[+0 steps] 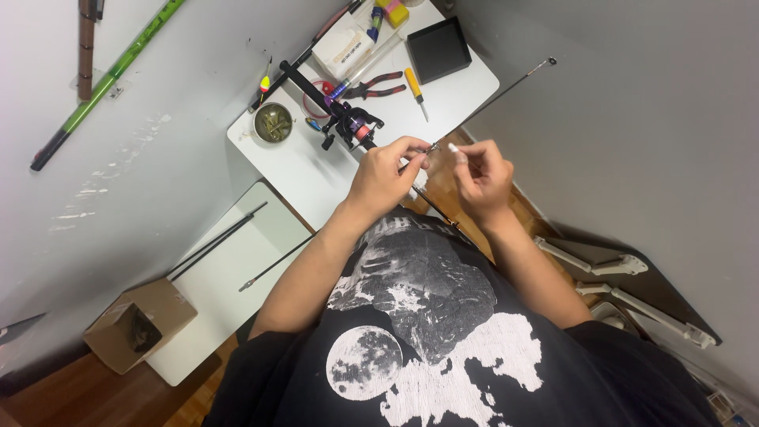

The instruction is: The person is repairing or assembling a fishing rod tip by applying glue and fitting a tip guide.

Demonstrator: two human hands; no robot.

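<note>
The thin black fishing rod [411, 170] with a dark spinning reel [352, 126] lies slantwise over the white tabletop [316, 170], its grip end toward eleven o'clock and its fine tip [551, 61] out past the table edge toward two o'clock, so the middle stretch sits right under the person's eyes. Starting at nine o'clock, a brown cardboard box [138, 324] stands on the floor beside a lower white board [237, 269] on which spare black rod sections [217, 243] lie flat. On the table at eleven o'clock a round tin of small brass pieces [273, 122] and red-handled pliers [375, 85] sit close by the reel, within easy reach, with a yellow-handled screwdriver [414, 91] and a shallow black tray [439, 49] toward twelve o'clock. The left hand [383, 178] pinches the rod at a small metal guide ring, fingers closed to steady it. At one o'clock of it, the right hand [482, 174] holds a small white piece [453, 148] in its curled fingertips, just beside that ring.
</note>
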